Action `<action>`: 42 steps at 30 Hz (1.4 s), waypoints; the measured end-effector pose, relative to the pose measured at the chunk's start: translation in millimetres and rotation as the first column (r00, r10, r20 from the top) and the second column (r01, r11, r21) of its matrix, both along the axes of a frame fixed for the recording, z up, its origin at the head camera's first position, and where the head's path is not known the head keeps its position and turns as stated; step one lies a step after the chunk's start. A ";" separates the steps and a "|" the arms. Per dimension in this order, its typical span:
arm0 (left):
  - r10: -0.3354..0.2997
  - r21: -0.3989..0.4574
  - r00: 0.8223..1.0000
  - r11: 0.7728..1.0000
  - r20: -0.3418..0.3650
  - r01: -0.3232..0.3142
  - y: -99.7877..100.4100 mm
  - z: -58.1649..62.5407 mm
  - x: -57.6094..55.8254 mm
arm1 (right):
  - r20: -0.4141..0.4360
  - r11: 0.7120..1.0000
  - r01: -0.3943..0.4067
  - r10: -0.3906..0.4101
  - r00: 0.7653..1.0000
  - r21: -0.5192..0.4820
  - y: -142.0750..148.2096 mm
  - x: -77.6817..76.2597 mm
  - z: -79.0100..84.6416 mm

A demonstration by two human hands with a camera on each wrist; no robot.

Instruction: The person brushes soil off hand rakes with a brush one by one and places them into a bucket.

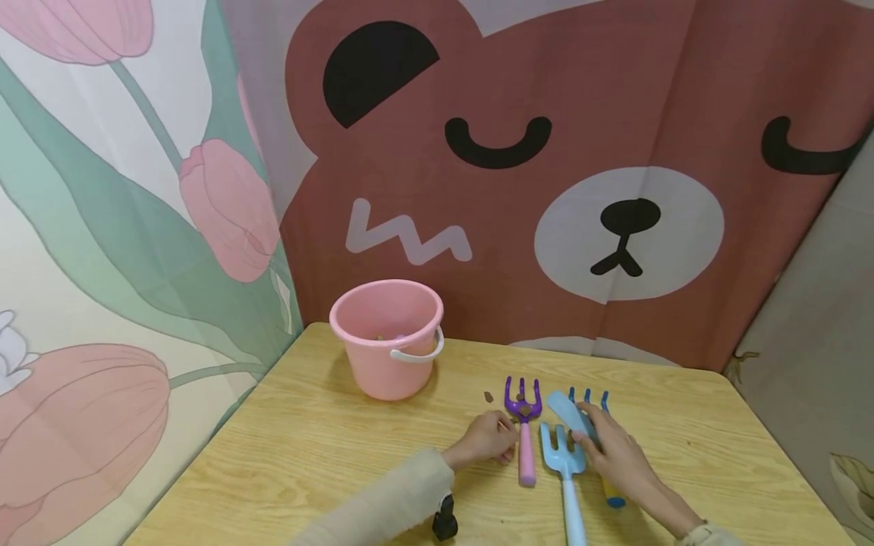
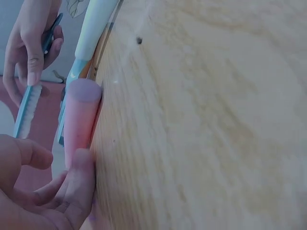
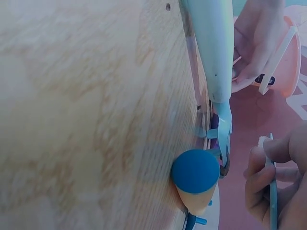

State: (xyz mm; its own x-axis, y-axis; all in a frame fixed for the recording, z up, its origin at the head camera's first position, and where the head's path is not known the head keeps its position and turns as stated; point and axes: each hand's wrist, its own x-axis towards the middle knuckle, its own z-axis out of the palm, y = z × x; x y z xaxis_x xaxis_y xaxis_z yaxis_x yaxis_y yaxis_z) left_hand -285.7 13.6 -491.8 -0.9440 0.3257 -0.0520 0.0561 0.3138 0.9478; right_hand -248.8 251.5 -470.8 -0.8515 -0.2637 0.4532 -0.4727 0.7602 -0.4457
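My right hand [image 1: 621, 459] pinches a light-blue brush [image 1: 565, 412], its white bristles [image 2: 29, 112] showing in the left wrist view. Under and beside that hand lie a light-blue hand fork [image 1: 572, 485] and a blue-tined rake [image 1: 605, 402], whose yellow handle is partly covered. My left hand [image 1: 488, 438] rests by a purple hand fork [image 1: 524, 407] with a pink handle [image 2: 82, 115]. Its fingers are loosely bent, thumb apart; whether they touch the handle is unclear. Brown bits [image 1: 525, 410] lie on the purple tines.
A pink bucket [image 1: 389, 371] with a white handle stands at the back left of the wooden table [image 1: 328, 440]; small things inside show only partly. Another brown bit [image 1: 488, 396] lies left of the purple fork. Printed curtains [image 1: 505, 220] hang behind the table and at its sides.
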 end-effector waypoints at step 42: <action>0.052 -0.276 0.998 0.960 0.036 -0.040 19.2 11.2 3.9 | 0.043 1.000 -0.009 0.010 0.999 -0.018 -0.3 4.9 -3.5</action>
